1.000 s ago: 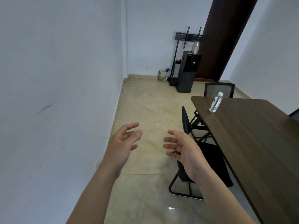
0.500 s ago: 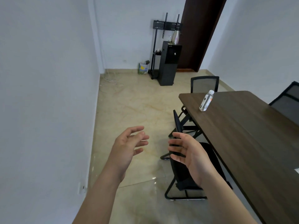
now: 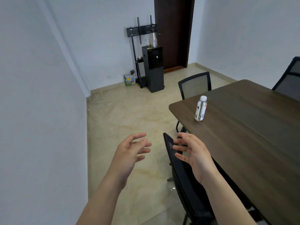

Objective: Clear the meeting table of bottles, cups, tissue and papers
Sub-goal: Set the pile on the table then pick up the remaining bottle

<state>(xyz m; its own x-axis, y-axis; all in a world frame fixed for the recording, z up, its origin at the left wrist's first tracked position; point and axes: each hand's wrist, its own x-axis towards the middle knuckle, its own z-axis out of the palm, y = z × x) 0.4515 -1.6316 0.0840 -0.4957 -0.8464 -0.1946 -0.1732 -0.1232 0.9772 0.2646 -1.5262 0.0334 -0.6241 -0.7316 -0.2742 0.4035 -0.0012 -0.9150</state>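
Observation:
A clear plastic water bottle (image 3: 201, 108) with a white cap stands upright near the far left corner of the dark wooden meeting table (image 3: 253, 137). My left hand (image 3: 129, 153) hovers over the floor, empty, fingers spread and curled. My right hand (image 3: 193, 153) is held beside it, over the back of a black chair, also empty with fingers apart. Both hands are well short of the bottle, to its near left.
A black mesh chair (image 3: 183, 172) stands tucked at the table's left side under my right hand. Another chair (image 3: 194, 84) sits at the table's far end, a third (image 3: 290, 75) at far right. A black water dispenser (image 3: 153, 69), TV stand (image 3: 139, 31) and small bin (image 3: 129, 79) line the back wall.
The view has swung to the right and moved forward, so the table and bottle sit closer and more central. Both hands stay empty and raised, drifting slightly toward the table.

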